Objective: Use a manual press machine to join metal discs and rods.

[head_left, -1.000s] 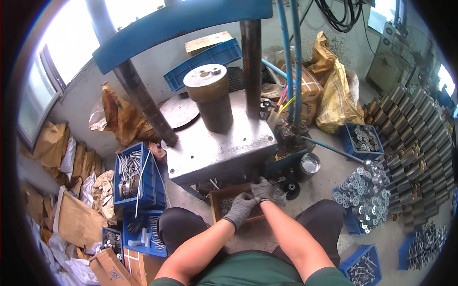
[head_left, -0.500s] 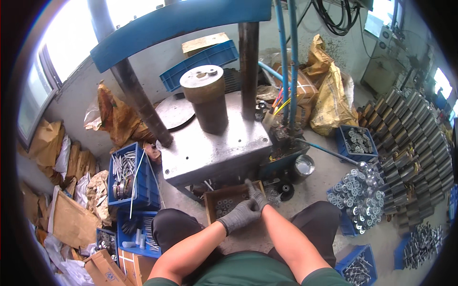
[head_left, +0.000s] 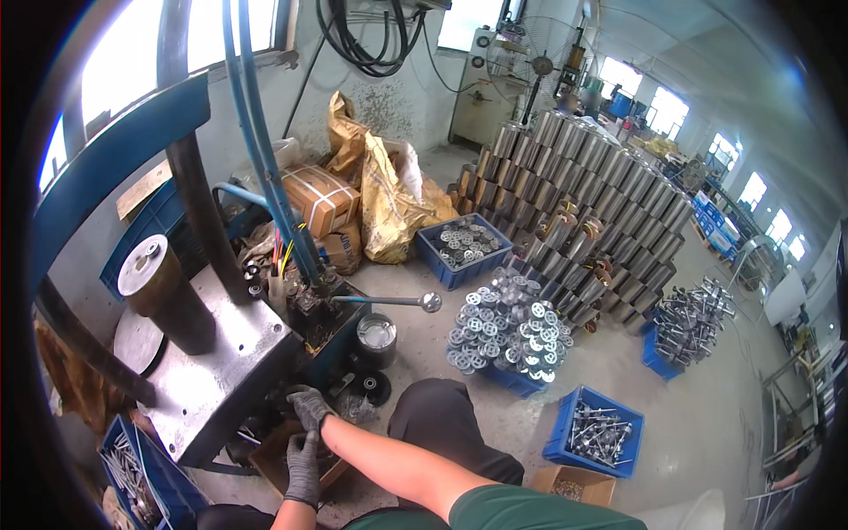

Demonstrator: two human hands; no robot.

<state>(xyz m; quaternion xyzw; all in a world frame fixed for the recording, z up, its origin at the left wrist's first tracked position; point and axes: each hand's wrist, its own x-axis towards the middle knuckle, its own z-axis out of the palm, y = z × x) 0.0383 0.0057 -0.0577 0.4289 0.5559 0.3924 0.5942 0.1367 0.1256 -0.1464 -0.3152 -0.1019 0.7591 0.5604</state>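
Head view: mid-job, I'd say, at the brown box (head_left: pixel 270 463) by the press (head_left: pixel 240 346)
Left hand (head_left: pixel 302 470) over it, right hand (head_left: pixel 309 409) near its far edge; can't tell if either's gripping anything, or what's done vs left.

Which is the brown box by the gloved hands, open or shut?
Open: the brown box shows its inside, with no lid across the top.

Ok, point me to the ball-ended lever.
In the head view, the ball-ended lever juts out just left of centre, above the round metal can in the picture, its ball tip pointing right toward the heap of silver spoked discs.
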